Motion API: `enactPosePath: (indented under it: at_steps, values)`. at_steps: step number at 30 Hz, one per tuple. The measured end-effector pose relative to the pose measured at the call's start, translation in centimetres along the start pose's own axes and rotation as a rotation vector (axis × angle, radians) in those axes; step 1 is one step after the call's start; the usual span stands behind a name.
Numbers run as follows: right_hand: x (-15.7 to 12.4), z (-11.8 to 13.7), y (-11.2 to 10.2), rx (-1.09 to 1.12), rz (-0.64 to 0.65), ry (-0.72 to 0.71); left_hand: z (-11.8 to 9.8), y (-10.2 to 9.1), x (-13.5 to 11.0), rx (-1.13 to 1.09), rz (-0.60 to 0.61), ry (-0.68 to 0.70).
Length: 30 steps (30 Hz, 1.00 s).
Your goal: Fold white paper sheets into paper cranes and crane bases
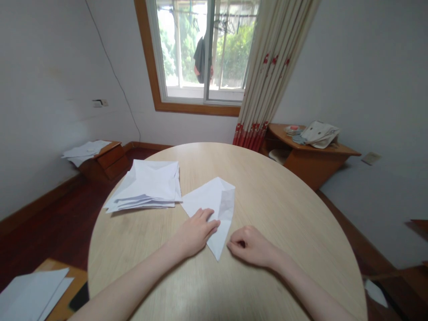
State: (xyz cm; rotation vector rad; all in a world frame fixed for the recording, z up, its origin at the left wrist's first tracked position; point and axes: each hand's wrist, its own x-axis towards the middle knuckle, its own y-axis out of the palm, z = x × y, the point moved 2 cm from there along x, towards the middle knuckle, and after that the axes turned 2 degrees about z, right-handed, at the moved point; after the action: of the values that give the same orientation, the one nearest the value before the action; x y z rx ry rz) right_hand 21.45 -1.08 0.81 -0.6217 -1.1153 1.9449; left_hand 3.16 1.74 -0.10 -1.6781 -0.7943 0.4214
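A folded sheet of white paper (214,200) lies on the round table in front of me, one corner pointing towards me and a creased flap along its right side. My left hand (199,229) rests on its lower left part, fingers spread and pressing it against the table. Just right of the paper's lower edge, my right hand (250,245) is curled into a loose fist on the tabletop. A dark hollow shows inside that curl, with nothing visible in it. The right hand seems slightly apart from the paper.
A stack of folded white papers (150,183) stands on the left of the round table (277,200), close to the sheet's left corner. More white paper (30,294) lies on a lower surface at bottom left. A corner cabinet (310,151) holds a bag (321,133).
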Motion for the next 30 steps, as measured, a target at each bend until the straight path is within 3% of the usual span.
enactPosePath:
  at_steps: [4, 11, 19, 23, 30]
  values:
    - [0.3, -0.8, -0.1, -0.097, -0.194, -0.021, 0.4, 0.3, 0.1, 0.046, -0.026, -0.015]
    - [0.5, -0.9, -0.6, -0.087, -0.363, -0.144, 0.9, 0.5, 0.3, -0.060, -0.061, -0.077]
    - [0.4, -1.5, -0.6, -0.242, -0.551, -0.269, 0.5, 0.1, 0.2, -0.039, -0.073, -0.007]
    - [0.2, -1.6, -0.8, -0.344, -0.575, -0.285, 0.2, 0.1, 0.0, -0.103, -0.040, 0.063]
    - [0.0, -2.1, -1.5, -0.334, -0.491, -0.318, 0.0, 1.1, -0.1, -0.207, 0.016, 0.067]
